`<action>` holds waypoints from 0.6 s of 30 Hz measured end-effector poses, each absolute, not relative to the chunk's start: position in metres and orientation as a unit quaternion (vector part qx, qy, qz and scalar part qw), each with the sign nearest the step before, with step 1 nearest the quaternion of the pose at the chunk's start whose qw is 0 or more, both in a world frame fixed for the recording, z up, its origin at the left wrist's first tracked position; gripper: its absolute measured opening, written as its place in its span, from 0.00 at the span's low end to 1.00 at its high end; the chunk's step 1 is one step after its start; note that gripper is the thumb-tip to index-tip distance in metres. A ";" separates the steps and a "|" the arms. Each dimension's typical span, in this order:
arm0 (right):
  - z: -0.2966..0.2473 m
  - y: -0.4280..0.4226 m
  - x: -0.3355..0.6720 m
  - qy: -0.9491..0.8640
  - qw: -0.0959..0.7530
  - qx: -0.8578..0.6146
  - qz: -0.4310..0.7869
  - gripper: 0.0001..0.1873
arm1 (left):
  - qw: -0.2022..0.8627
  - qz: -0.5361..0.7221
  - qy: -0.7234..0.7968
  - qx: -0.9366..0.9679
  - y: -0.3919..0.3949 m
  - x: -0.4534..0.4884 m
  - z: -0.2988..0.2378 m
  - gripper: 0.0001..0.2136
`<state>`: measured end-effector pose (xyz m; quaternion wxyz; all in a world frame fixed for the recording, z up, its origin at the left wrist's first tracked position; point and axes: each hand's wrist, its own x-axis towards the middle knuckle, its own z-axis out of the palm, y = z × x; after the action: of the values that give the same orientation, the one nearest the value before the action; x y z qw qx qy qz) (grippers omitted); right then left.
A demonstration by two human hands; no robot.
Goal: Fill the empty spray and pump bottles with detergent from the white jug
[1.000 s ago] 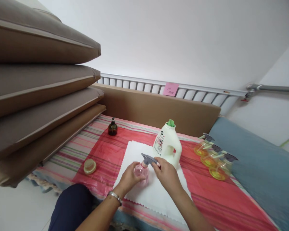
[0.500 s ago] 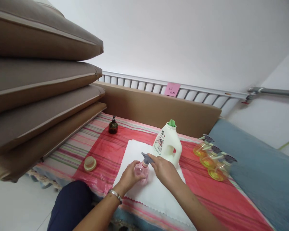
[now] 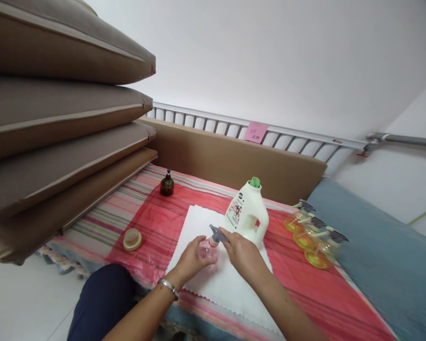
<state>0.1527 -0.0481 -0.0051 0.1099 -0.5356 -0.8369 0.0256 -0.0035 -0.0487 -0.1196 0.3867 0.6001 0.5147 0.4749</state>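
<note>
My left hand [image 3: 192, 258] is wrapped round the side of a clear pink pump bottle [image 3: 210, 255], held over a white cloth [image 3: 230, 286]. At the bottle's top, my right hand [image 3: 243, 251] has its fingers closed on the grey pump head [image 3: 218, 234], which sits at the bottle's neck. Just behind my hands stands a large pale green jug [image 3: 246, 206] with a handle, a printed label and an open mouth showing green inside. A pale round cap [image 3: 132, 239] lies to the left on the red sheet.
A dark brown pump bottle [image 3: 167, 184] stands at the back left. On the right are three clear pump bottles [image 3: 317, 255] with yellow liquid. Brown cushions [image 3: 67, 102] are stacked high on the left. A pink note [image 3: 256, 132] hangs on the radiator [image 3: 208, 124].
Both hands stay on the pink bottle and its pump head, nearly unmoved. The view has shifted slightly.
</note>
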 end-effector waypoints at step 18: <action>-0.006 -0.048 0.155 -0.839 0.115 -0.530 0.042 0.21 | 0.356 0.497 0.492 0.619 -0.047 0.005 -0.108 0.25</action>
<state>0.1546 -0.0484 -0.0057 0.1154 -0.5298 -0.8392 0.0424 0.0048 -0.0472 -0.1078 0.3563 0.6195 0.4922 0.4970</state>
